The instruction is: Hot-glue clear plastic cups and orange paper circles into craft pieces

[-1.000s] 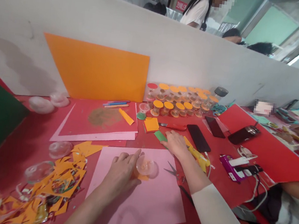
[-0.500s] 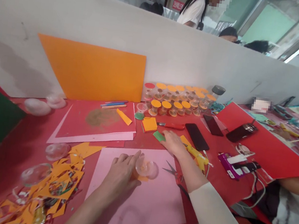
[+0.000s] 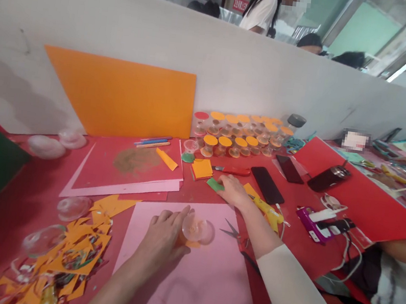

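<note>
My left hand (image 3: pixel 166 226) is curled around the left side of a clear plastic cup (image 3: pixel 193 227), holding it over the pink paper (image 3: pixel 206 275). A bit of orange paper (image 3: pixel 192 244) shows at the cup's lower edge. Farther off, my right hand (image 3: pixel 233 190) has its fingers closed on the end of a small green piece of paper (image 3: pixel 215 185) lying on the red table. Part of my right thumb is hidden. Scissors (image 3: pixel 235 235) lie spread on the pink paper beside my right forearm.
Orange-topped clear cups (image 3: pixel 224 145) stand in rows by the white partition (image 3: pixel 147 31). A yellow glue gun (image 3: pixel 269 212), a black phone (image 3: pixel 267 185) and a purple power strip (image 3: pixel 314 225) lie right. Orange paper scraps (image 3: pixel 79 255) are heaped left. A utility knife (image 3: pixel 233 170) lies behind.
</note>
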`<move>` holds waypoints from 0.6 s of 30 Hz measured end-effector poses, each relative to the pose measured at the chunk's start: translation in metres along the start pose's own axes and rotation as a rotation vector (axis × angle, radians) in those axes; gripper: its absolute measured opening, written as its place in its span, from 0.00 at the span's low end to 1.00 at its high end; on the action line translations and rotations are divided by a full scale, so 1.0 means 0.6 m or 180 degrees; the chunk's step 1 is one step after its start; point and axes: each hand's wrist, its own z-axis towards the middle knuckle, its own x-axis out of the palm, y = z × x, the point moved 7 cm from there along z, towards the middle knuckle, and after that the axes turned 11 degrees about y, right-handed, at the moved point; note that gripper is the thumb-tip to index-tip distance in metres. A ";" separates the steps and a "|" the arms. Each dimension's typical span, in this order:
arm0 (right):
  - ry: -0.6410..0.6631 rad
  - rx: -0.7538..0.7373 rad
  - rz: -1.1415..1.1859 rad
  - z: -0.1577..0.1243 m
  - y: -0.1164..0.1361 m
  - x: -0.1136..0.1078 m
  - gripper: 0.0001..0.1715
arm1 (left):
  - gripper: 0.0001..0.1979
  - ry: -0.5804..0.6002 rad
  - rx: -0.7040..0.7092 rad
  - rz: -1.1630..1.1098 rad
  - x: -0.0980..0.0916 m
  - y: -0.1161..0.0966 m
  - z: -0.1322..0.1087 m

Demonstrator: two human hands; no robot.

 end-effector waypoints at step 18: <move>-0.0070 -0.0031 0.0180 -0.007 0.003 -0.006 0.13 | 0.43 0.0024 -0.0052 -0.0003 -0.003 -0.005 -0.003</move>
